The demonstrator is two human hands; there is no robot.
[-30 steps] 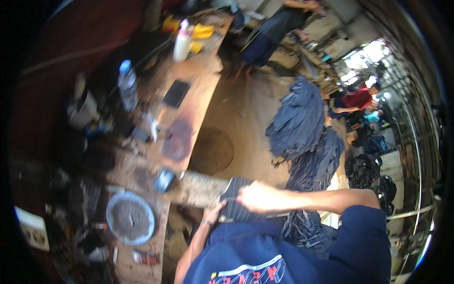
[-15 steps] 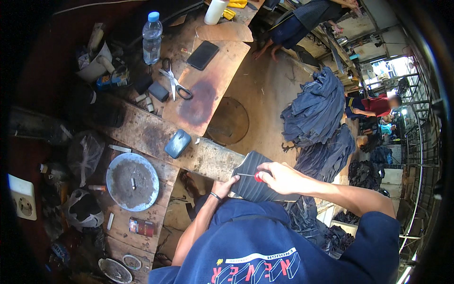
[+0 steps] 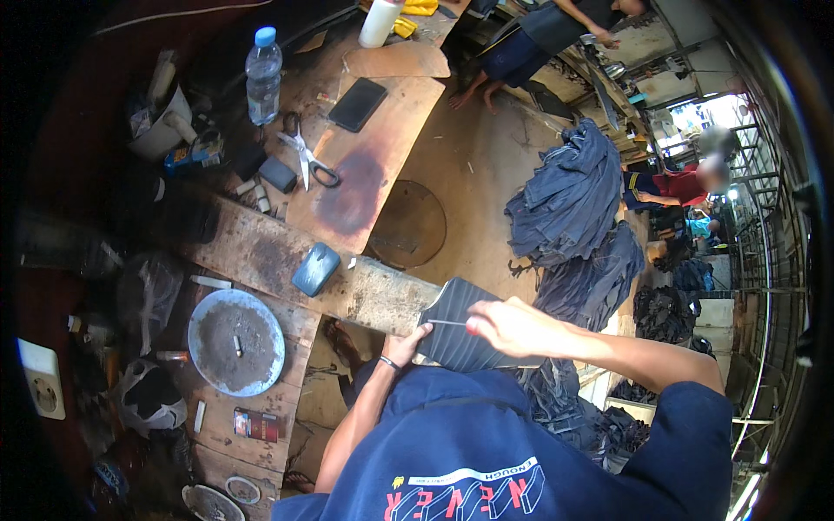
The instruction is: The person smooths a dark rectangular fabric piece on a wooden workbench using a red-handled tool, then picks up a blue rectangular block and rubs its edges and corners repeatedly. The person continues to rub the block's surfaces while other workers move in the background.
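A dark, flat panel with thin lengthwise lines (image 3: 460,301) lies across the end of a worn plank, close to my body. My left hand (image 3: 406,346) grips its left edge, with the thumb on top. My right hand (image 3: 514,327) is closed round the red handle of a thin-shafted metal tool (image 3: 449,323), possibly an awl or a screwdriver. Its shaft lies across the panel, and the tip is beside my left thumb. Most of the handle is hidden in my fingers.
On the plank sits a dark, rounded block (image 3: 315,269). The bench holds scissors (image 3: 304,156), a phone (image 3: 358,104), a water bottle (image 3: 263,78) and a round, ash-filled tray (image 3: 276,321). Dark cloth (image 3: 565,195) is heaped to the right. Another person (image 3: 539,39) is at the far side.
The view has shifted slightly, moving the bench things left. My right hand has turned a little round the handle, so less red shows. Both hands keep their holds.
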